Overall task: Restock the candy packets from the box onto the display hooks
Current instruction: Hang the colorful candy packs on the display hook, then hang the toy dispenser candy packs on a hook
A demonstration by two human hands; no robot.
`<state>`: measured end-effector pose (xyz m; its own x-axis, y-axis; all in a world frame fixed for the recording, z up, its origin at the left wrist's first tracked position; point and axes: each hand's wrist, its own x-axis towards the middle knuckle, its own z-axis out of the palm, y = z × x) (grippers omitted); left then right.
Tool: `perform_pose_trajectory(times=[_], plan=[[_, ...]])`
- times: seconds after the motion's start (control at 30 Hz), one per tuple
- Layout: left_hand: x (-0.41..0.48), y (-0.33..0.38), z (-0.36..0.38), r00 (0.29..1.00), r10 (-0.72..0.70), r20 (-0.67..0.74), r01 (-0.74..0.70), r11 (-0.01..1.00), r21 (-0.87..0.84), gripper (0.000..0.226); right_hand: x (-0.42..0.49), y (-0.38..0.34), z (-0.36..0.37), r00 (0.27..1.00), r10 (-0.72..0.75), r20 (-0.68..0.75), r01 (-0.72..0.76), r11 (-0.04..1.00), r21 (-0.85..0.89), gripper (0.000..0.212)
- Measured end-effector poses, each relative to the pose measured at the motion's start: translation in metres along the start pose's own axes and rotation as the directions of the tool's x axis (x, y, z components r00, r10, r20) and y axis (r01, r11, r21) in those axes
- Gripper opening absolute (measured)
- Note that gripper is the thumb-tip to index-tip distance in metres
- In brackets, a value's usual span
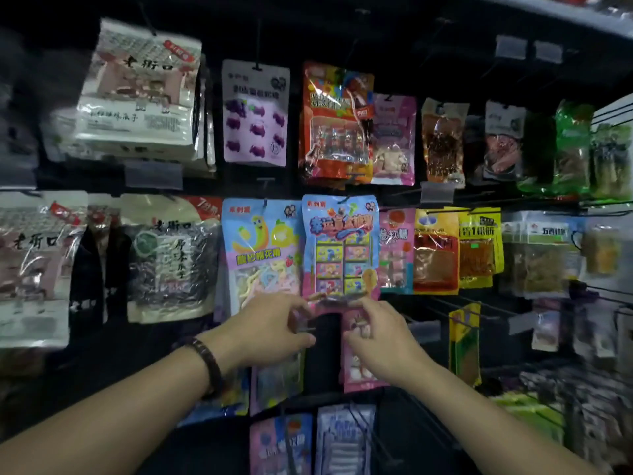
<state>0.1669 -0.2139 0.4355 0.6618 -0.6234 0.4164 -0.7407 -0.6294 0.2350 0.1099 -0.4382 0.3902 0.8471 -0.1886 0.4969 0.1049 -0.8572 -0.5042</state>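
pink candy packet (pixel 358 351) sits lower centre of frame, just under the blue candy packet (pixel 340 248), which already hangs on its hook. The box isn't in frame.

right hand (pixel 380 337): fingers curled onto the packet's upper right, holding it. left hand (pixel 270 327): fingers and thumb bent toward each other at the packet's top left edge. It reads as a narrow pinch, but contact is blurred. My read on the two-hand hold: it keeps the header flat and level so the hang hole can line up with the hook tip. The hook itself is hidden behind the hands, so I can't tell if the packet is on it yet.

A dark bracelet (pixel 209 358) is on the left wrist.

Around it: banana-print packet (pixel 260 255) left of the blue one, more pink and purple packets hanging in the row below at bottom centre. bare hooks (pixel 445 305) stick out to the right, with a yellow packet (pixel 464 344) hanging edge-on. Snag risk there, I'd guess.

Surface: dark back panel (pixel 325 344) with rows of pegs and clear price-tag holders (pixel 154 173). seed bags (pixel 140 94) upper left, green packets (pixel 572 149) upper right, pale shelf edge (pixel 565 12) top right. The aisle is dim and the frame edges are smeared.
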Motion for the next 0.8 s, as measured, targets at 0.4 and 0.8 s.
perform_pose_trajectory(times=[0.4,0.8], plan=[[-0.261,-0.073,0.152,0.899,-0.156,0.410,0.209,0.974,-0.089,0.018,-0.205,0.031,0.167,0.869,0.146,0.472,-0.241,0.959,0.147,0.011],[-0.379,-0.090,0.290,0.693,-0.247,0.677,0.337,0.941,-0.003,0.030,-0.416,0.111,0.335,0.483,0.536,0.692,-0.574,0.791,-0.212,0.051]])
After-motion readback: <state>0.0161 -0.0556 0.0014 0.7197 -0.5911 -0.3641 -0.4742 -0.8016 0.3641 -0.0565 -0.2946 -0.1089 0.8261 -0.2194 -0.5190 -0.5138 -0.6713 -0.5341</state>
